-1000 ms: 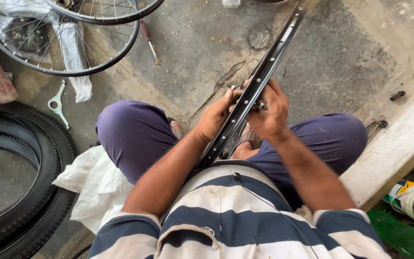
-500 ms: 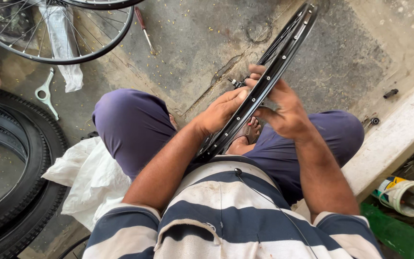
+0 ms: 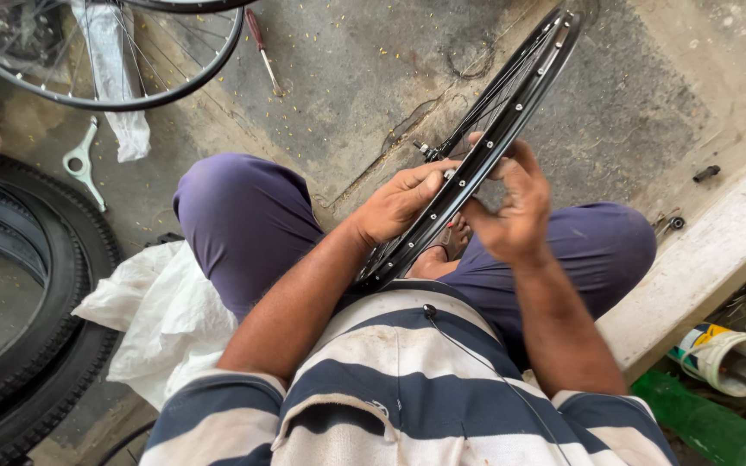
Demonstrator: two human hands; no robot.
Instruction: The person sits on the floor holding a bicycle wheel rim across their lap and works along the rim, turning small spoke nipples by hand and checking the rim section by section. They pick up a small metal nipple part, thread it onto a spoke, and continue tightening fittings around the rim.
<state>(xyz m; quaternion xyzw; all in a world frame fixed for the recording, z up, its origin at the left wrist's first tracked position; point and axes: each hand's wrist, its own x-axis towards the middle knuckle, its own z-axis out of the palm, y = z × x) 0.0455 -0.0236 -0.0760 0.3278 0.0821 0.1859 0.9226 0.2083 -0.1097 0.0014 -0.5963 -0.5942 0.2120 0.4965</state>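
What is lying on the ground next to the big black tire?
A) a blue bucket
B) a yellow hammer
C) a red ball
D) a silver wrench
D: a flat silver wrench lies on the concrete beside the black tire, just below the spoked wheel.
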